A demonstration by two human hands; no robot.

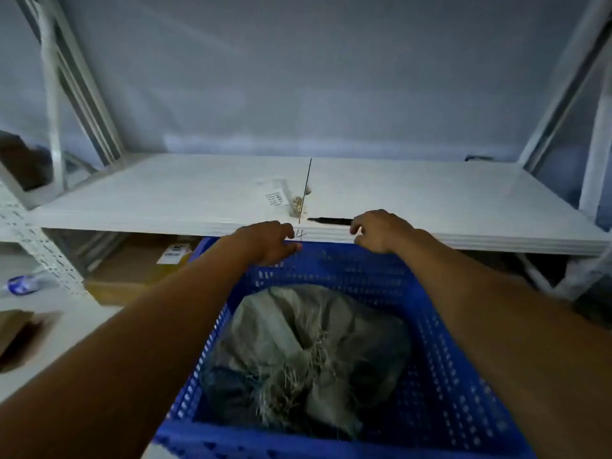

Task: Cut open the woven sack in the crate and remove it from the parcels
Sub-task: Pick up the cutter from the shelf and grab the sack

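A blue perforated plastic crate (440, 369) stands in front of me, its far rim against a white shelf. Inside lies a grey woven sack (308, 356), bunched and frayed at its top, covering what is under it. My left hand (268, 241) rests on the crate's far rim, fingers curled over it. My right hand (381, 230) is at the shelf edge above that rim. Its fingertips touch the end of a black knife-like tool (331, 220) lying flat on the shelf.
The white metal shelf (165, 200) carries a small clear packet with a label (278, 197). Shelf uprights rise at both sides. Cardboard boxes (139, 260) sit under the shelf at left, and a plastic bottle (25, 283) lies on the floor.
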